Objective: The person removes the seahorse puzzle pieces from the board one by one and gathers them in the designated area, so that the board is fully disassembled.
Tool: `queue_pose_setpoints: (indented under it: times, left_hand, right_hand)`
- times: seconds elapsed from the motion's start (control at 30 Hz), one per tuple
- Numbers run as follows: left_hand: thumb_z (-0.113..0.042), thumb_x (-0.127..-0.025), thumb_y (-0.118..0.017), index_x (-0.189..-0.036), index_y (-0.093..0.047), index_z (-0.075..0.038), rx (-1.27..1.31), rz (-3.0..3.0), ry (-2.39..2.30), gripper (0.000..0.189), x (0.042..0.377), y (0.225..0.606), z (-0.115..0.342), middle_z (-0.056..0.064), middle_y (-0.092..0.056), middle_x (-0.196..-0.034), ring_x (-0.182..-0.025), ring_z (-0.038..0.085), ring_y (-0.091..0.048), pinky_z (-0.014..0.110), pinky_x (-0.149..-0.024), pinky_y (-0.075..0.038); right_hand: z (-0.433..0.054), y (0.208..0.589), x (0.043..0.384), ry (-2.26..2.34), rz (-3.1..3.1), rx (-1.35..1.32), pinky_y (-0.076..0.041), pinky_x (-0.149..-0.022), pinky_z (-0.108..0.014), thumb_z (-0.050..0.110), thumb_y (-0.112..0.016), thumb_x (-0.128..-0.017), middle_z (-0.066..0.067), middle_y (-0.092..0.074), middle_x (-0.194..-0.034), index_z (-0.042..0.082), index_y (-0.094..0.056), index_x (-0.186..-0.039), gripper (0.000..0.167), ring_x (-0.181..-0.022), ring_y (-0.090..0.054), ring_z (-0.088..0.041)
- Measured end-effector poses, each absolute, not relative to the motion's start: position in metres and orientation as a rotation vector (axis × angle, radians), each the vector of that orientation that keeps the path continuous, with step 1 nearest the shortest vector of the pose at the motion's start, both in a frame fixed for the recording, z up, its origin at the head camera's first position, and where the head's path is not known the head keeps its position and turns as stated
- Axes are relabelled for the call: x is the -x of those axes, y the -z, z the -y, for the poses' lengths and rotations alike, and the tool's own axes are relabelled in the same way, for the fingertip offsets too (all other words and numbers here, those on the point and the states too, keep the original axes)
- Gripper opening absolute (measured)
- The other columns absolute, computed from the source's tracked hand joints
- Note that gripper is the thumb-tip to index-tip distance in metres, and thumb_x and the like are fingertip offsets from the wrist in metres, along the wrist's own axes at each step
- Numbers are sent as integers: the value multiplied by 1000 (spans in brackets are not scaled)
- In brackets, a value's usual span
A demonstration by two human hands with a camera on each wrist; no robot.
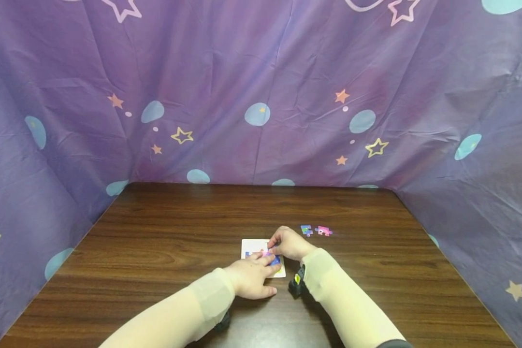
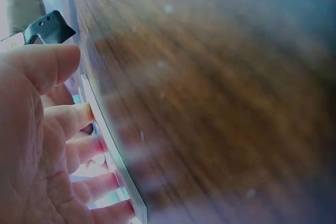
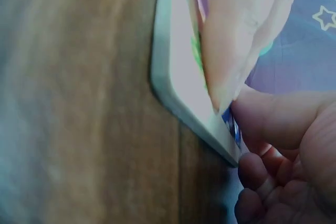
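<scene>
A white puzzle board [image 1: 249, 245] with coloured pieces in it lies flat on the table. My left hand [image 1: 251, 279] rests across its front part, fingers spread and fairly straight, and the left wrist view shows their tips touching the board [image 2: 118, 156]. At the board's right side, my right hand [image 1: 292, 244] has its thumb and forefinger together on a blue puzzle piece [image 1: 270, 245]. In the right wrist view, the other fingers [image 3: 254, 171] are curled in. Both hands hide much of the picture, so how the piece sits cannot be told.
Two loose puzzle pieces lie beyond my right hand: a blue and green one [image 1: 306, 230] and a pink one [image 1: 324, 231]. The brown wooden table [image 1: 165, 227] ends at a purple patterned cloth [image 1: 226, 145] at the back and sides.
</scene>
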State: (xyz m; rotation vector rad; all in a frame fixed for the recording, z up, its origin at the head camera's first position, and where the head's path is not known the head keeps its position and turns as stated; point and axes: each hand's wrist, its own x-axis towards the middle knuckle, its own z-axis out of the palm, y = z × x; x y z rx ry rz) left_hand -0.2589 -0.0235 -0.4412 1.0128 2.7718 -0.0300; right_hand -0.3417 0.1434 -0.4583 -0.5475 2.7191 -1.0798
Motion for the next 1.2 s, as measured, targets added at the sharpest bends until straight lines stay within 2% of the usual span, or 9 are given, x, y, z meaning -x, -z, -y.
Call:
queue_pose_setpoints:
  times: [0.17,0.6,0.77,0.97,1.2]
  left_hand:
    - [-57,-91,-51,-148,-39,-28,-1009,-2770,16,65,259,441,23,-1,-29,-156,-142,28,-27,39,-112,-31]
    - [-56,-92,-50,-148,-40,-27,-1016,-2772,15,64,260,443,22,-1,-29,-156,-141,28,-28,38,-113,-29]
    - [-56,-92,-50,-148,-40,-26,-1024,-2778,20,64,260,443,22,-1,-29,-156,-141,28,-28,37,-113,-28]
    - [-57,-91,-50,-148,-39,-27,-1004,-2772,9,65,259,442,22,-2,-29,-156,-141,29,-28,38,-112,-30]
    - [-57,-92,-50,-148,-39,-27,-1000,-2768,13,65,257,440,23,-2,-28,-156,-141,29,-28,38,-113,-29]
  right_hand:
    - [-142,459,340,1071,-2736,509,-40,-96,-44,3,-77,-74,1,-55,-93,13,-70,-78,13,-95,-52,-20]
    - [-143,461,341,1029,-2811,580,-39,-96,-45,5,-79,-72,2,-59,-92,17,-69,-74,16,-99,-54,-23]
    - [-145,466,342,1139,-2764,602,-43,-91,-42,0,-77,-71,1,-61,-91,12,-68,-82,19,-93,-55,-19]
    - [-145,466,342,1250,-2695,500,-46,-89,-40,0,-79,-71,0,-63,-90,7,-68,-94,27,-89,-57,-17]
    - [-145,464,343,1245,-2699,469,-43,-93,-42,1,-81,-70,1,-65,-91,9,-71,-92,26,-94,-56,-17]
